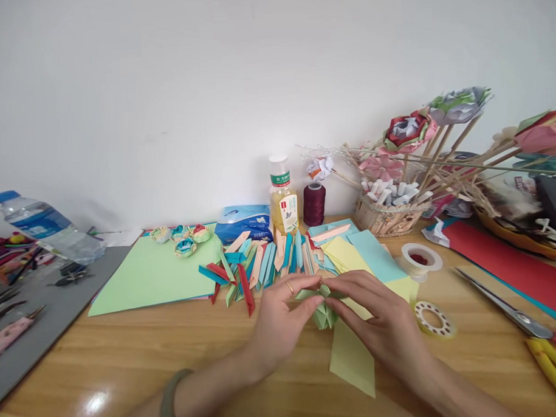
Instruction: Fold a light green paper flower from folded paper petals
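Note:
Between my two hands is a folded light-green paper piece (325, 316), shaped like an origami flower. My left hand (281, 312) pinches its left side between thumb and fingers. From the other side my right hand (382, 314) grips the top and right of it with fingertips together. The fingers cover part of the piece. A pale yellow-green paper strip (354, 361) lies on the table under my right hand. Just beyond the hands are many folded paper strips (247, 288) in red, blue, green and peach, and yellow paper sheets (343, 255).
Small paper flowers (185, 247) sit on green sheets (138, 274) at left. A tissue pack (243, 223), drink bottle (283, 196) and thread spool (314, 204) stand by the wall. On the right are a basket (388, 217), tape rolls (434, 320) and scissors (504, 307).

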Motion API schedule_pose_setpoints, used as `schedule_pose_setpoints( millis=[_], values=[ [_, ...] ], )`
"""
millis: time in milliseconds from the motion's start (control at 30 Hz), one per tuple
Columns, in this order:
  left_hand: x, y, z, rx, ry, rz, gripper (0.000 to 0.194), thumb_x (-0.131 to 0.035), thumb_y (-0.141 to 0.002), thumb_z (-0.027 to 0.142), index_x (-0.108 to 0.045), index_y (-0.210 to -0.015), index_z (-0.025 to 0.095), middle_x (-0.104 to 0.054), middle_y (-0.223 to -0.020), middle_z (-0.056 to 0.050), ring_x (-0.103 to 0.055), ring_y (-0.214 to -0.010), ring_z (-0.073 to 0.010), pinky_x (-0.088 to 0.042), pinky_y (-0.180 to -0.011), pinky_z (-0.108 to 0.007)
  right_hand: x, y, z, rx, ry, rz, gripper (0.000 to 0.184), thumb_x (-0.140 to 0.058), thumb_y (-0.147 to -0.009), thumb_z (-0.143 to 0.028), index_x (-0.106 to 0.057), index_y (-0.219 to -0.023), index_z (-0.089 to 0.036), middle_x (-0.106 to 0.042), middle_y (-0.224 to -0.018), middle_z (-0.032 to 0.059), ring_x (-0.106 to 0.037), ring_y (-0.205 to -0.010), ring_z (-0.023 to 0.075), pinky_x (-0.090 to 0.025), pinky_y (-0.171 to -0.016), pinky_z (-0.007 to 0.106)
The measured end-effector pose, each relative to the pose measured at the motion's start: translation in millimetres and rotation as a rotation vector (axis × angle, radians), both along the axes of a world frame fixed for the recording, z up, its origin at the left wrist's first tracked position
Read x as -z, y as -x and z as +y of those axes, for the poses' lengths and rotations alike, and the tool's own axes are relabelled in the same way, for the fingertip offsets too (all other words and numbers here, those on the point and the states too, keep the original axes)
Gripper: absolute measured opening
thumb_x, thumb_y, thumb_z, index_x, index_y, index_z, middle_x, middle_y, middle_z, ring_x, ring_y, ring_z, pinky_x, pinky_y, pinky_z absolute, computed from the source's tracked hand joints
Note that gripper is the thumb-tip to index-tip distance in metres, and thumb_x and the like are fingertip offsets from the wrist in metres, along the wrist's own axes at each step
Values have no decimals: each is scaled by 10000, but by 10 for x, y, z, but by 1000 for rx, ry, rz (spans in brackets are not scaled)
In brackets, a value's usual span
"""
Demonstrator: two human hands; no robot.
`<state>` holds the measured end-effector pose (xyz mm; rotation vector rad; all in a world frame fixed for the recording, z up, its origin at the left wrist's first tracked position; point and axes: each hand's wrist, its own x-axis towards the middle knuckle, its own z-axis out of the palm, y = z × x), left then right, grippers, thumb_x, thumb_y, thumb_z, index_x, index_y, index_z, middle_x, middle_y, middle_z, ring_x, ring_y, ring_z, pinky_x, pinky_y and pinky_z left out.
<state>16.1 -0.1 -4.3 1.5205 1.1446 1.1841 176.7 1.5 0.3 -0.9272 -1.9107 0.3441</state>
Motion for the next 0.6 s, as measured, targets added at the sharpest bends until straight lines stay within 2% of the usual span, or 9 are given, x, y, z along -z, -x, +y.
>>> schedule_pose_setpoints(
  millis=[100, 267, 600],
  values=[
    [7, -15, -45, -30, -28, 46, 265, -617, -750, 183, -681, -1004, 226, -690, -1035, -60, -608, -1005, -205, -471, -921, -361, 24, 2, -10, 33, -33, 4, 219, -595, -799, -143, -643, -984, -247, -684, -855, 50, -623, -810, 206, -543, -678, 365],
    [41, -17, -66, -14, -156, 33, 246, -579, -781, 157, -687, -995, 215, -705, -1001, -68, -635, -953, -196, -509, -872, -345, 62, -34, -16, 74, -71, -37, 218, -627, -785, -126, -626, -969, -243, -681, -851, 42, -603, -842, 211, -533, -705, 383],
    [50, -15, -56, -6, -328, 52, 274, -561, -791, 104, -681, -997, 239, -716, -967, -57, -649, -913, -190, -528, -837, -353, 32, -34, -28, 90, -131, -67, 237, -630, -774, -82, -600, -947, -241, -690, -836, 30, -590, -879, 211, -526, -731, 390]
  ],
)
